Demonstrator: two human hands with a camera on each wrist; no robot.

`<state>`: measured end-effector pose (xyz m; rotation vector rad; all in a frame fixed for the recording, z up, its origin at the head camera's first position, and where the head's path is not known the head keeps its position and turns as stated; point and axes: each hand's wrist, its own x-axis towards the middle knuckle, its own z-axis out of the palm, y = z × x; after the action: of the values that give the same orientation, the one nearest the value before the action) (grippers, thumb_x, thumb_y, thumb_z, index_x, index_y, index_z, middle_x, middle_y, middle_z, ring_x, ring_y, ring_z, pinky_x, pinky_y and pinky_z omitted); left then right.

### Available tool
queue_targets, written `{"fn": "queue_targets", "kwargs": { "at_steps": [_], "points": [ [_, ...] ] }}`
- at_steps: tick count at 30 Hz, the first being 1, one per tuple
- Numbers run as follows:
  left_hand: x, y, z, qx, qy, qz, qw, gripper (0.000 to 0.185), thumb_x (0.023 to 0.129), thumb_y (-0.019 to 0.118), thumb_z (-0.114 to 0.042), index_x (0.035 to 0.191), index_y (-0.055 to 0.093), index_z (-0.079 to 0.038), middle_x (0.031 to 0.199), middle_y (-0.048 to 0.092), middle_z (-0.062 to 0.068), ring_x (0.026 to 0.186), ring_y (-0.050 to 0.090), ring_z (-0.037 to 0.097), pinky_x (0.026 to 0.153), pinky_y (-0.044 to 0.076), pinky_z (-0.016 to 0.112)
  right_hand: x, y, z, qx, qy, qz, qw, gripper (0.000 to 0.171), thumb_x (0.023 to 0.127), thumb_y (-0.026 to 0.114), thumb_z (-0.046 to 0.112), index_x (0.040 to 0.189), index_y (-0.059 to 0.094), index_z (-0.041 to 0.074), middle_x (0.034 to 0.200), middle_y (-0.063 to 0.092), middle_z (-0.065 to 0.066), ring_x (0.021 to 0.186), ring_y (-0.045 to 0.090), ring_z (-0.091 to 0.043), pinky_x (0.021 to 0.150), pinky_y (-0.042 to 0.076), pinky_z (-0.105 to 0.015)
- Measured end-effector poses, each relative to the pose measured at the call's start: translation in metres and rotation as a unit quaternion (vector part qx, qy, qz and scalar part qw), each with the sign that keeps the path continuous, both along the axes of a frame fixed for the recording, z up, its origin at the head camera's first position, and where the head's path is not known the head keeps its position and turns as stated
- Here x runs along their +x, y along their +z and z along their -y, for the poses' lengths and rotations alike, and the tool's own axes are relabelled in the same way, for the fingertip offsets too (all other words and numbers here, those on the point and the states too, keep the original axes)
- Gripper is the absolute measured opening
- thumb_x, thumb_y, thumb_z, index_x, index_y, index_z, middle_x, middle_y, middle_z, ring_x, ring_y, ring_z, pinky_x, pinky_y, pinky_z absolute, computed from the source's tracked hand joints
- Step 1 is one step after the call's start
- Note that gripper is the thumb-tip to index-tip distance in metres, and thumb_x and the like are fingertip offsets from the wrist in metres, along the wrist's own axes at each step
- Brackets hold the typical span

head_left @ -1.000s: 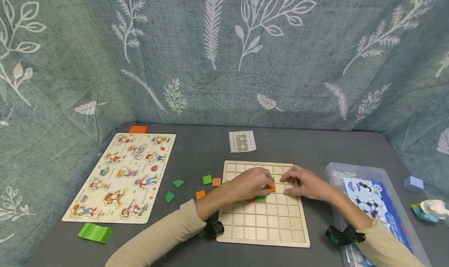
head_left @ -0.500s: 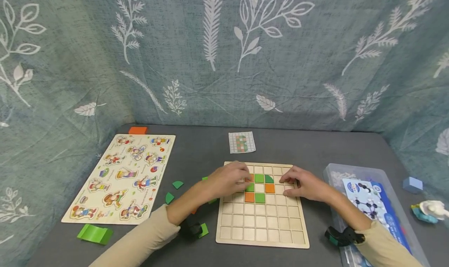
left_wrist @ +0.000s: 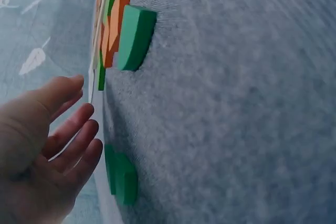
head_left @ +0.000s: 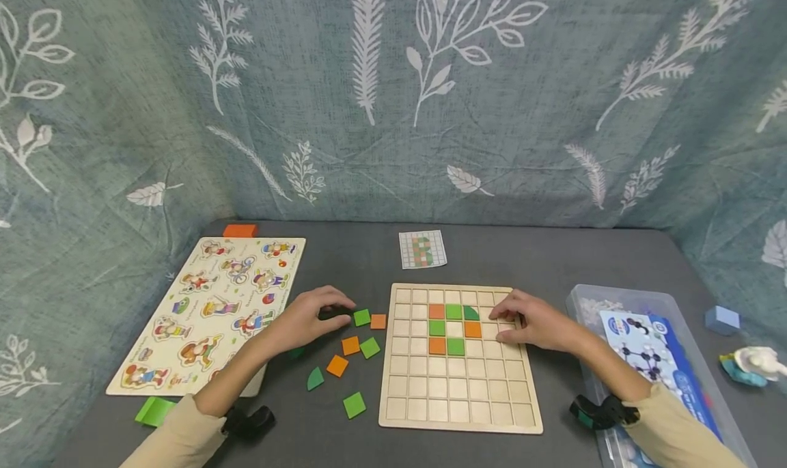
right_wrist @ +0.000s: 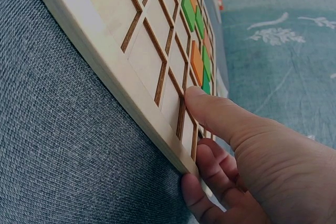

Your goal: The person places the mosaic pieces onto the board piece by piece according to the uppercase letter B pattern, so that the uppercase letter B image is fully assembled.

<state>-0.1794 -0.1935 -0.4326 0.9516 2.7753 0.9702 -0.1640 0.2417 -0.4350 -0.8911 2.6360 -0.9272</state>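
Left hand (head_left: 304, 318) off grid board (head_left: 461, 413)

No readable writing in any view.
The character puzzle board (head_left: 209, 314) carries small captions under its figures, and the blue booklet (head_left: 654, 359) in the clear bin (head_left: 584, 304) has print on its cover, but both are too small and blurred to make out.

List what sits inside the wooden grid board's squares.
The wooden grid board holds three orange tiles, three green square tiles and one green quarter-round tile. The right hand covers some squares, so those cannot be checked.
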Motion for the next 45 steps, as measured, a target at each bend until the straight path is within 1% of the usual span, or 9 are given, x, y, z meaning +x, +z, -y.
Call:
{"fn": "queue_targets", "kwargs": {
  "at_steps": [5,10,16,21,26,32,36,42,45],
  "points": [
    [0.0,0.006,0.014,-0.002,0.017,-0.007,0.9998,0.022,0.089,0.07,-0.016,0.111,0.071,-0.012,0.107,0.068,0.002,0.092,0.062,0.016,0.079,0.052,0.029,0.0,0.0,0.001,0.0,-0.004,0.0,1.0,0.028,0.088,0.072,0.026,0.112,0.068,0.012,0.102,0.057,-0.002,0.086,0.051,-0.006,0.071,0.046,-0.023],
    [0.001,0.011,0.029,-0.002,0.023,0.012,0.9997,0.02,0.09,0.069,-0.014,0.109,0.071,-0.01,0.107,0.067,0.005,0.078,0.054,0.005,0.068,0.047,0.023,0.001,0.001,0.001,0.0,-0.007,0.0,1.0,0.028,0.088,0.072,0.025,0.112,0.068,0.011,0.102,0.057,-0.002,0.085,0.051,-0.006,0.07,0.045,-0.023],
    [0.006,0.015,0.044,-0.009,0.001,0.007,0.9999,0.018,0.089,0.07,-0.013,0.106,0.072,-0.009,0.104,0.067,0.006,0.074,0.054,0.002,0.064,0.048,0.02,0.002,0.001,0.001,0.001,-0.006,-0.007,1.0,0.028,0.088,0.072,0.025,0.112,0.068,0.011,0.102,0.057,-0.002,0.085,0.051,-0.006,0.071,0.046,-0.023],
    [0.017,0.02,0.053,-0.025,-0.006,0.005,0.9997,0.019,0.087,0.071,-0.011,0.106,0.072,-0.01,0.102,0.067,0.004,0.079,0.056,0.001,0.066,0.05,0.021,0.001,0.001,0.002,0.0,-0.009,0.001,1.0,0.028,0.088,0.072,0.025,0.112,0.068,0.011,0.103,0.057,-0.003,0.086,0.051,-0.006,0.071,0.046,-0.023],
    [0.034,0.018,0.063,-0.031,-0.015,0.002,0.9994,0.019,0.086,0.072,-0.013,0.105,0.072,-0.013,0.103,0.066,0.002,0.077,0.054,-0.003,0.063,0.049,0.02,0.001,0.0,0.003,0.001,-0.006,0.002,1.0,0.029,0.088,0.072,0.025,0.112,0.068,0.011,0.103,0.057,-0.003,0.086,0.051,-0.006,0.071,0.045,-0.023],
    [0.044,0.017,0.071,-0.023,-0.05,0.028,0.9981,0.018,0.087,0.072,-0.017,0.105,0.072,-0.015,0.105,0.065,0.004,0.084,0.06,0.007,0.064,0.05,0.021,0.001,0.0,0.002,0.003,-0.005,0.002,1.0,0.029,0.088,0.072,0.025,0.112,0.068,0.011,0.101,0.056,-0.002,0.086,0.051,-0.006,0.072,0.046,-0.024],
    [0.044,0.015,0.072,-0.02,-0.072,0.019,0.997,0.018,0.086,0.073,-0.016,0.104,0.072,-0.014,0.105,0.065,0.006,0.086,0.061,0.012,0.064,0.049,0.021,0.001,0.0,0.001,0.004,-0.007,0.003,1.0,0.029,0.088,0.072,0.025,0.112,0.068,0.011,0.102,0.057,-0.002,0.087,0.052,-0.007,0.072,0.046,-0.024],
    [0.043,0.012,0.071,-0.015,-0.078,0.009,0.9968,0.018,0.084,0.074,-0.011,0.102,0.072,-0.012,0.102,0.065,0.005,0.083,0.06,0.009,0.062,0.048,0.021,0.0,-0.001,0.0,0.005,-0.006,0.001,1.0,0.028,0.088,0.072,0.026,0.112,0.068,0.012,0.102,0.056,-0.001,0.087,0.051,-0.007,0.072,0.046,-0.024],
    [0.043,0.015,0.067,-0.043,-0.073,0.005,0.9964,0.018,0.084,0.074,-0.013,0.102,0.073,-0.014,0.102,0.065,0.001,0.086,0.062,0.01,0.067,0.051,0.022,0.0,-0.001,-0.001,0.005,-0.007,0.003,1.0,0.028,0.088,0.072,0.026,0.112,0.068,0.012,0.102,0.056,-0.001,0.087,0.051,-0.007,0.072,0.046,-0.024]
  ]
}}
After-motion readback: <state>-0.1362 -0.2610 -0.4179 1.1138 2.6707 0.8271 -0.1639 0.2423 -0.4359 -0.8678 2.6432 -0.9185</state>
